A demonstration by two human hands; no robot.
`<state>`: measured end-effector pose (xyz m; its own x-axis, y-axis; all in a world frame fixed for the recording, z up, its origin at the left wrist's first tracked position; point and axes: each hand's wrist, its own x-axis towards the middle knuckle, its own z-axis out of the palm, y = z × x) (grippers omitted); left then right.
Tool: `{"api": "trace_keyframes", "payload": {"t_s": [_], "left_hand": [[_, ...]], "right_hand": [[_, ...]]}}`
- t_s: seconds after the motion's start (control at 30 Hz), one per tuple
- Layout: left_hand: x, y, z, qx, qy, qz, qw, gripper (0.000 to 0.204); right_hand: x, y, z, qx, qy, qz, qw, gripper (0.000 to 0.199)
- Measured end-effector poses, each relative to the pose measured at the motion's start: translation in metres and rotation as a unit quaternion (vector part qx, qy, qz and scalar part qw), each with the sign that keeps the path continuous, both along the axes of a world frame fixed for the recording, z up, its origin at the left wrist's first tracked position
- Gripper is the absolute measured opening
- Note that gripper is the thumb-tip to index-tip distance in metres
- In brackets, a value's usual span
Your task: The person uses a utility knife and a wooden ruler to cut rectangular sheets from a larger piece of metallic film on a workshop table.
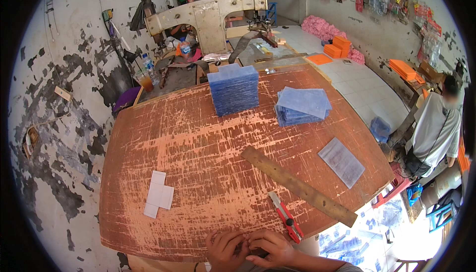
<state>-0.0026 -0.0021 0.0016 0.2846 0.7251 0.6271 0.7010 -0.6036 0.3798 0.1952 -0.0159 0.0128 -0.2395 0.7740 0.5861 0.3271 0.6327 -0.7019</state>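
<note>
At the near edge of the scratched reddish-brown work table (198, 148), my left hand (225, 250) and my right hand (271, 248) meet with fingers curled. Whatever lies between their fingertips is too small or hidden to name. Just to the right and beyond my right hand lies a red utility knife (286, 218), its blade end pointing away. Past the knife, a worn brownish ruler-like strip (297, 186) lies slantwise. To the left is a white paper piece (159, 194) with lines on it. A single translucent bluish plastic sheet (342, 162) rests at the right.
Toward the far side stand a tall stack of bluish plastic sheets (234, 91) and a lower, uneven stack (303, 106). Behind the table is a cream-coloured machine (208, 16). A person in a white shirt (434, 128) is at the right. Plastic offcuts (347, 247) litter the floor at lower right.
</note>
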Motion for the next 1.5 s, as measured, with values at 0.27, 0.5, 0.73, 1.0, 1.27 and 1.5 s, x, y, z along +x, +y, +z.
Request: {"api": "trace_keyframes", "payload": {"t_s": [0.27, 0.5, 0.73, 1.0, 1.27, 1.5], "left_hand": [[0.001, -0.001, 0.001, -0.001, 0.001, 0.004, 1.000, 0.023], [0.000, -0.001, 0.002, -0.004, 0.010, 0.002, 1.000, 0.022], [-0.002, -0.003, -0.002, -0.006, 0.016, -0.006, 1.000, 0.023], [-0.002, -0.003, -0.002, -0.002, 0.019, -0.016, 1.000, 0.027], [0.000, -0.001, 0.004, -0.021, 0.014, -0.006, 1.000, 0.025], [0.001, 0.000, -0.001, -0.008, 0.009, 0.000, 1.000, 0.024]], "right_hand": [[-0.001, -0.002, 0.000, -0.023, 0.010, -0.005, 1.000, 0.038], [0.003, 0.002, -0.009, -0.022, 0.007, 0.022, 0.999, 0.037], [0.004, 0.004, -0.008, -0.004, 0.007, 0.029, 1.000, 0.041], [0.004, 0.002, -0.008, -0.021, 0.013, 0.033, 0.999, 0.039], [0.002, 0.007, -0.006, 0.010, 0.022, 0.028, 0.999, 0.037], [0.001, 0.000, 0.000, -0.037, 0.005, 0.009, 0.999, 0.037]]}}
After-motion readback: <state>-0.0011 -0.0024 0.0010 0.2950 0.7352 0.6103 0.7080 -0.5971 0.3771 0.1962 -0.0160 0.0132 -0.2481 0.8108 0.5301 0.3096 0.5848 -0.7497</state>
